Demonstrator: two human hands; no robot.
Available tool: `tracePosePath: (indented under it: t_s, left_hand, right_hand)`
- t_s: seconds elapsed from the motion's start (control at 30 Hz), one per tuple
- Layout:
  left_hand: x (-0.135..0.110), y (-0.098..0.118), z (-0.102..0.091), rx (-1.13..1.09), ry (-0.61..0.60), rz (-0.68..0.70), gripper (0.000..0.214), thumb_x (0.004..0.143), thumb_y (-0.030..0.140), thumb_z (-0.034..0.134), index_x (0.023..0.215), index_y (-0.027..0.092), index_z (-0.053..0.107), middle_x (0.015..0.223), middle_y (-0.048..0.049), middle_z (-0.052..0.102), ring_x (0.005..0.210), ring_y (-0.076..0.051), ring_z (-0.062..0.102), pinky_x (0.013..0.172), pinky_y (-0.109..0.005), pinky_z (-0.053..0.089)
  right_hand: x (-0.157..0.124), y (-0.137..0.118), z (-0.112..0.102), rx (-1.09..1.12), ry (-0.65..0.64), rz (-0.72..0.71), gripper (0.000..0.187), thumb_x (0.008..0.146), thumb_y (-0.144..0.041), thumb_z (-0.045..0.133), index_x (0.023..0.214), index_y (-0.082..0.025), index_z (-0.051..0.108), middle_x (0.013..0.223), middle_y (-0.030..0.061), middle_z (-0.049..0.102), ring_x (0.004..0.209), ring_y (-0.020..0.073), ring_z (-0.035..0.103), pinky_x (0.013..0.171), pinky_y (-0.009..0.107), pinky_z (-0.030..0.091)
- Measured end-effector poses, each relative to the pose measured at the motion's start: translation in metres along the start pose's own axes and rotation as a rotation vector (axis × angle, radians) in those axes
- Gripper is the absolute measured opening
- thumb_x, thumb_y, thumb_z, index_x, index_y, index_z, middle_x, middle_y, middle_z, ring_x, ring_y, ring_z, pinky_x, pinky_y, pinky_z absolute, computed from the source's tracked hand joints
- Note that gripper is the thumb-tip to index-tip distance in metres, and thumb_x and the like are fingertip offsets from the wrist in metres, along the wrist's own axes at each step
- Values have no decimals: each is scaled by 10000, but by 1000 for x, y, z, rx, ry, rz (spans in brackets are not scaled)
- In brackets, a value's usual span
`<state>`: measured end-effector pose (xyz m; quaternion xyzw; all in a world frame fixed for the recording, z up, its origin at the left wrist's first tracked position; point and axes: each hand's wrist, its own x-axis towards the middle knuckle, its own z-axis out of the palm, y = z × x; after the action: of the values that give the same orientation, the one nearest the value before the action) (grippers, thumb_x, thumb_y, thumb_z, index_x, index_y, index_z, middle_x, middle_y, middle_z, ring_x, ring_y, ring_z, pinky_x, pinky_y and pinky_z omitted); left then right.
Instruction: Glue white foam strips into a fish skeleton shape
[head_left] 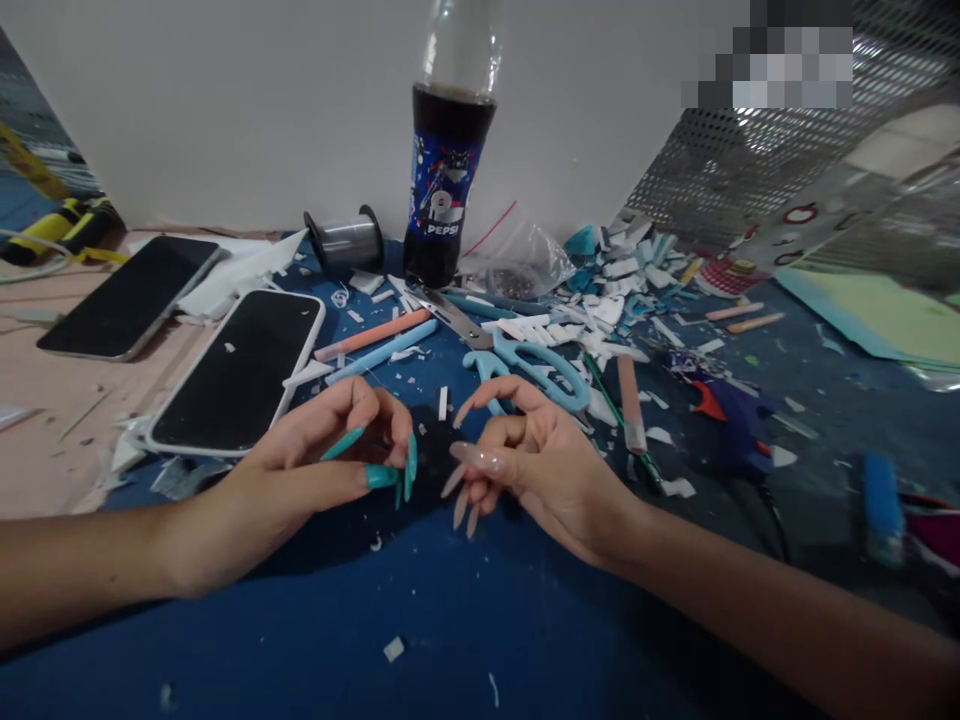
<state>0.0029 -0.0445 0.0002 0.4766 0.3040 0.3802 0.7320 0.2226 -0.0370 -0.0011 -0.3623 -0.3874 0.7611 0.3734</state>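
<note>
You're facing a plain grey panel (240, 120) at the far edge of your blue worktop (315, 640), perforated mesh (705, 160) past its far-right corner.

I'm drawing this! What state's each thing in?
Clear plastic bottle: upright, partly full
White-rimmed black phone: screen dark
Silver-rimmed black phone: screen dark
Blue-handled metal scissors: lying down
Black-rimmed grey spool: on its side
Dark-blue corded tool: lying down
Teal-nailed left hand: curled
Pale-nailed right hand: curled

Pepsi bottle (448, 185) upright; spool (345, 243) on side, just left. Dark-screened phone (131, 297) farther left, pale-green sheets (874, 318) at right.
</note>
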Motion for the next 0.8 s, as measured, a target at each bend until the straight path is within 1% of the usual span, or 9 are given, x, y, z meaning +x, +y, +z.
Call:
tracePosePath:
  t_s: [0.1, 0.2, 0.27, 0.37, 0.43, 0.5, 0.6, 0.7, 0.8]
  left_hand:
    - [2, 4, 2, -76, -24, -27, 200, 781, 175, 623, 744, 197, 427, 864, 3, 560, 789, -126, 520, 695, -247, 430]
    - [4, 10, 4, -163, -72, -90, 196, 713, 217, 648, 744, 189, 456, 925, -35, 589, 870, -180, 557, 745, -302, 453]
    - [5, 12, 4, -193, -104, -146, 215, 704, 244, 655, 747, 189, 452, 960, -50, 604, 873, -200, 566, 755, -334, 449]
    - [4, 10, 3, -192, -229, -220, 261, 753, 261, 650, 771, 193, 399, 968, -40, 616, 766, -161, 561, 726, -330, 422]
    - [2, 7, 2, -180, -322, -222, 263, 805, 240, 625, 796, 196, 366, 981, -36, 602, 758, -139, 548, 722, -312, 413]
    - [0, 3, 1, -179, -363, -189, 226, 852, 200, 581, 827, 199, 356, 1015, -36, 574, 812, -135, 544, 738, -299, 415]
    - [-1, -1, 1, -178, -397, -136, 186, 889, 172, 536, 875, 206, 354, 1089, -37, 521, 887, -136, 546, 774, -296, 421]
    - [-2, 1, 1, -113, -441, -117, 202, 903, 222, 551, 919, 220, 349, 1141, -31, 466, 952, -140, 534, 819, -302, 426]
    - [-3, 4, 2, -20, -456, -129, 209, 923, 229, 539, 934, 234, 330, 1098, -15, 459, 967, -128, 514, 830, -292, 423]
  right_hand:
    - [1, 1, 1, 13, -9, -89, 246, 790, -329, 758, 807, -212, 542, 656, -50, 658, 582, 95, 665, 543, 204, 567]
    - [1, 3, 2, 15, 12, -131, 243, 794, -303, 755, 772, -215, 529, 850, -36, 616, 699, 99, 663, 579, 228, 582]
    - [1, 4, 3, -23, 44, -163, 226, 799, -285, 750, 799, -223, 533, 906, -33, 584, 696, 95, 643, 558, 228, 571]
    - [-1, 4, 4, -127, 85, -222, 207, 826, -340, 724, 939, -238, 584, 909, -23, 574, 631, 75, 592, 539, 214, 532]
    - [-2, 4, 6, -180, 94, -198, 278, 838, -401, 704, 1040, -232, 613, 896, -11, 593, 623, 67, 569, 566, 203, 511]
    - [-3, 4, 8, -190, 102, -142, 346, 833, -459, 692, 1067, -209, 642, 858, 4, 619, 645, 78, 572, 597, 206, 502]
    - [-5, 5, 14, -138, 82, -110, 334, 829, -469, 691, 1020, -196, 683, 786, 8, 644, 652, 99, 587, 640, 239, 503]
    - [-7, 8, 18, -126, 37, -125, 267, 851, -440, 673, 917, -188, 732, 666, -7, 618, 629, 107, 574, 673, 264, 498]
    - [-7, 9, 21, -143, 160, -121, 250, 812, -435, 714, 832, -190, 762, 643, 3, 627, 635, 120, 578, 686, 279, 501]
